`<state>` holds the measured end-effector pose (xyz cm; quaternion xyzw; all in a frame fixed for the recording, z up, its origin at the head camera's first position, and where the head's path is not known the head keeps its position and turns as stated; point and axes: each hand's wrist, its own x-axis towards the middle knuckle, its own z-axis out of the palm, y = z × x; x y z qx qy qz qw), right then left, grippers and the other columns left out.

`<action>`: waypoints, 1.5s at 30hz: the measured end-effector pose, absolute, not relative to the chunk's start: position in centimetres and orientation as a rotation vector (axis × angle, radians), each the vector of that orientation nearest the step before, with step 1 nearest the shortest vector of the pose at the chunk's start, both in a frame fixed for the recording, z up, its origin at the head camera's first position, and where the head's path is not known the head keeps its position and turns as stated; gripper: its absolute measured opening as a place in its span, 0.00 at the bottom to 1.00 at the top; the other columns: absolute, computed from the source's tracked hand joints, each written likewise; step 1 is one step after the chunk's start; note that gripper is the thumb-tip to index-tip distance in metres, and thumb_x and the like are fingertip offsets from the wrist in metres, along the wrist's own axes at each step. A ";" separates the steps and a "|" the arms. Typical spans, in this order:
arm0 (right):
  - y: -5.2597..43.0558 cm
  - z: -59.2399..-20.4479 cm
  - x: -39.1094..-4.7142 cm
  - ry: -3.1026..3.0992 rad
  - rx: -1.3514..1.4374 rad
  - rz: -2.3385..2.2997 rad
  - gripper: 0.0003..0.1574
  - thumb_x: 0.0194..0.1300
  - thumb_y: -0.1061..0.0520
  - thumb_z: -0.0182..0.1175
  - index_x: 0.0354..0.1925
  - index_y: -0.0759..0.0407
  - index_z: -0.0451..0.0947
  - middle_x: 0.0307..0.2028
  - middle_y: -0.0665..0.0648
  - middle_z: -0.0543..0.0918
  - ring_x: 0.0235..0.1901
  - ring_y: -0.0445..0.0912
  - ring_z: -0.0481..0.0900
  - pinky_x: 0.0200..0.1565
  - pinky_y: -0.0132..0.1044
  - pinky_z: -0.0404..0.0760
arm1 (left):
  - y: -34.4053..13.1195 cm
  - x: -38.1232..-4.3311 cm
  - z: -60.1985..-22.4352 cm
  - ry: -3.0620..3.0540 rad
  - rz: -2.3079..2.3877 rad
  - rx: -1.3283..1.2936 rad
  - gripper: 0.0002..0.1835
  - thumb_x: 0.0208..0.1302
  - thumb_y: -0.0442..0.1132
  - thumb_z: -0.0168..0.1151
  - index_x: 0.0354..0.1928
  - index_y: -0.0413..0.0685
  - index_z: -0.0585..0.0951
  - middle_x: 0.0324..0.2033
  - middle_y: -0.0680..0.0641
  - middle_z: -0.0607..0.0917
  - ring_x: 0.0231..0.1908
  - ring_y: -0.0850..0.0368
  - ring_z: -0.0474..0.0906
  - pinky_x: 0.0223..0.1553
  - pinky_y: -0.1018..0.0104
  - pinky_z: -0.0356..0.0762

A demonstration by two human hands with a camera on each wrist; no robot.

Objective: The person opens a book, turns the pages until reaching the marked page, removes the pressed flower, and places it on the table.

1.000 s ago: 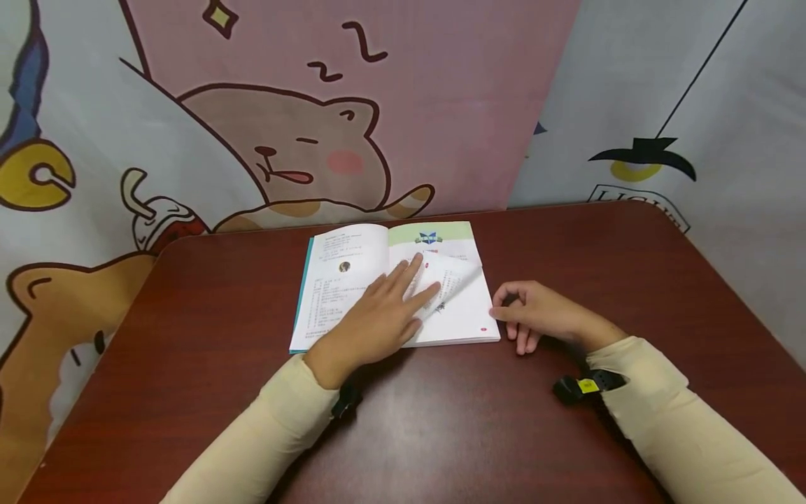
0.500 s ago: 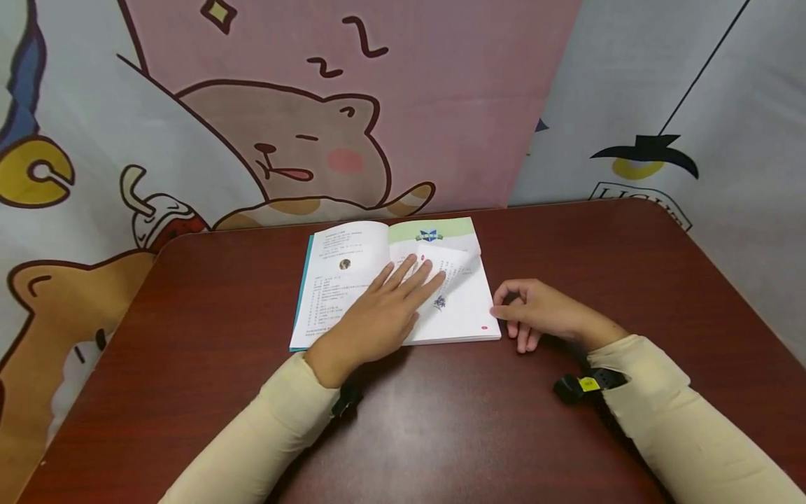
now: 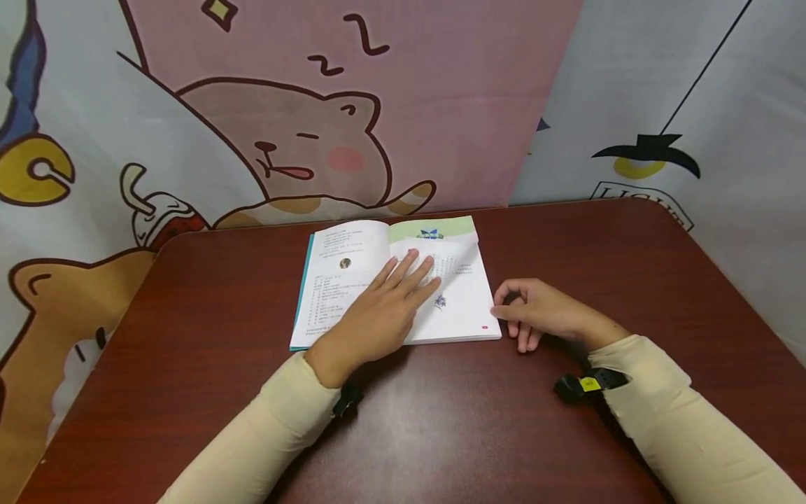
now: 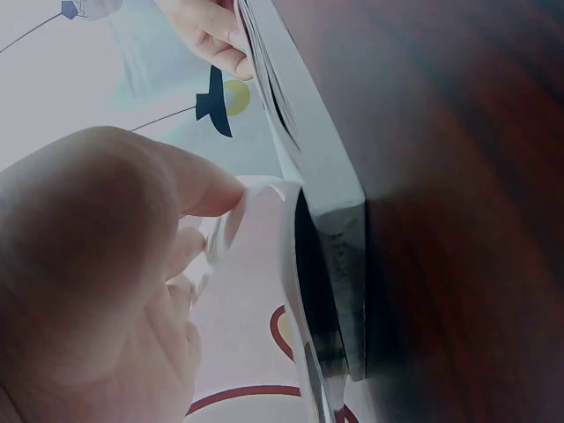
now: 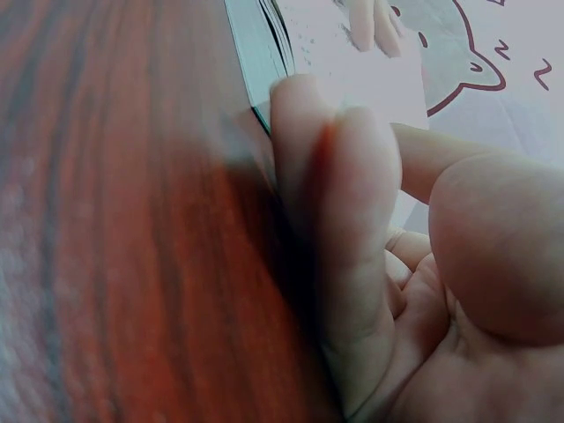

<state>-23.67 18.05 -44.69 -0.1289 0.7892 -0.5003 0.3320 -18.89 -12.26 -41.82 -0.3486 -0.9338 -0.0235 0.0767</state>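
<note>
An open book [image 3: 343, 301] with a teal cover edge lies on the table, text on its left page and a green band across the top of its right side. A partly bent leaf [image 3: 450, 253] lies over the right page. My left hand [image 3: 371, 308] rests across the middle of the book, fingers straight and slightly spread, the tips on this leaf. At the book's right edge, my right hand [image 3: 538, 311] has thumb and index finger bent together, appearing to pinch the page edge. Its other fingers [image 5: 361, 194] lie beside the book, blurred in the right wrist view.
The dark red-brown table [image 3: 428, 427] extends around the book on all sides. Behind it hangs a cartoon-printed cloth [image 3: 453, 105] close to the far table edge. A black wrist camera [image 3: 569, 388] sits under the right sleeve.
The bent leaf has unfolded and lies flatter over the right page. My left fingers have shifted slightly and lie closer together. My right hand stays at the book's edge.
</note>
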 end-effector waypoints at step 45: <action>18.1 -44.7 -23.5 2.076 -0.356 -1.300 0.20 0.70 0.53 0.62 0.48 0.66 0.69 0.21 0.59 0.79 0.13 0.48 0.82 0.18 0.42 0.82 | -12.5 -18.7 -42.0 -2.828 0.001 -0.927 0.26 0.67 0.41 0.59 0.67 0.46 0.75 0.76 0.43 0.63 0.77 0.44 0.53 0.75 0.43 0.53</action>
